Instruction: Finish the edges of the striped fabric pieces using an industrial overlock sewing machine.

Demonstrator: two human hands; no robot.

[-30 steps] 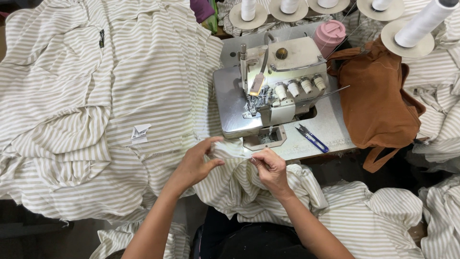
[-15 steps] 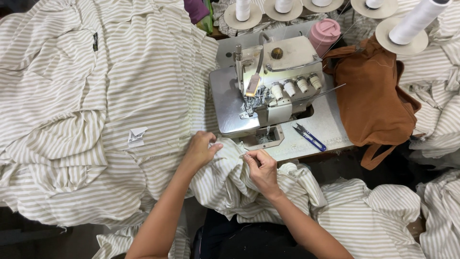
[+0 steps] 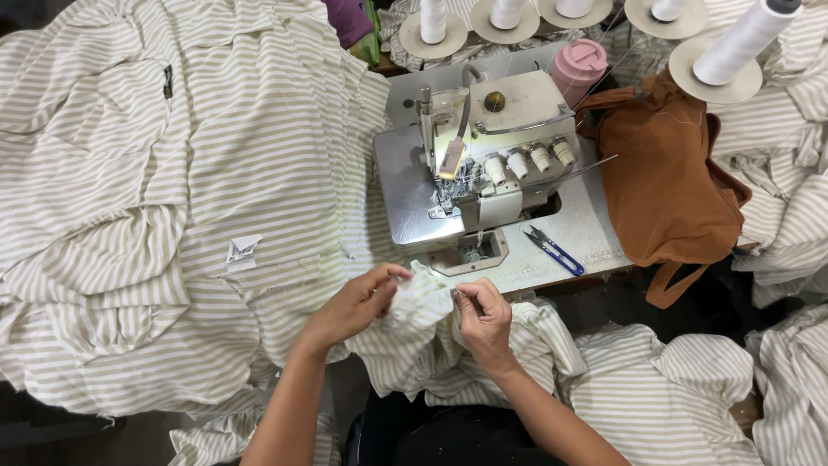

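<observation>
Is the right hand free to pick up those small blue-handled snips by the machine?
Probably not right away. The right hand is pinching the striped fabric together with the left hand, so it would have to let go first. The blue-handled snips lie uncovered on the sewing table, with nothing between.

The fingertips of the left hand (image 3: 356,304) and right hand (image 3: 485,318) are buried in the folds of the beige-and-white striped cloth piece (image 3: 423,312), so the exact pinch cannot be told. Both forearms run off the bottom edge. The white thread cones on their round stands (image 3: 723,53) are cut by the top edge (only bases show for most). The small white label (image 3: 242,250) is too small to tell apart.
</observation>
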